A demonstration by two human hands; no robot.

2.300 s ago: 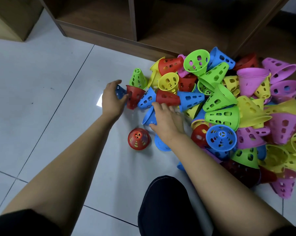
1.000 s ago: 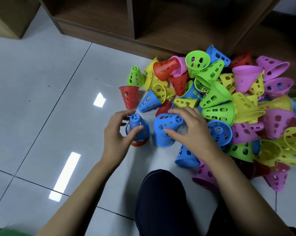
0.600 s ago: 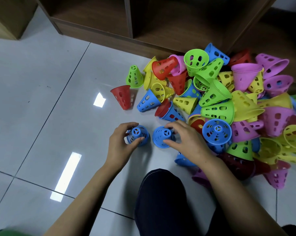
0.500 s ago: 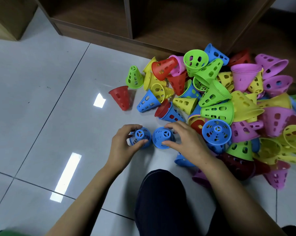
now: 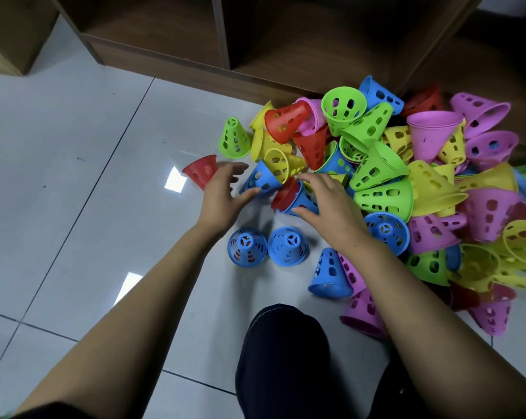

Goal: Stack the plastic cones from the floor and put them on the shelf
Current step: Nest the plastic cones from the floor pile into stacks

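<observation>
My knee: dark cloth, at the bottom, closest to me.
Floor: smooth pale tiles, so shiny that the lights showed in them.
Two blue stacks: a moment before, I held one in each hand. Now I had let go, and they stood side by side with the wide ends down. Red showed through the holes of the left one.
Left hand: it had moved out to the pile, fingers spread wide, holding nothing. It was between a red cone and a blue cone lying on its side.
Right hand: also out at the pile. Its fingers were spread over a blue cone with red inside, not yet squeezed round it.
What it meant: the stacks were parked, and I was after more cones.
Pile: thin hard plastic cones with wide mouths, small flat tops and holes in the sides. They were red, blue, green, yellow and pink, all tumbled together.
Shelf: brown wood, behind the pile. I saw no cones on it.
</observation>
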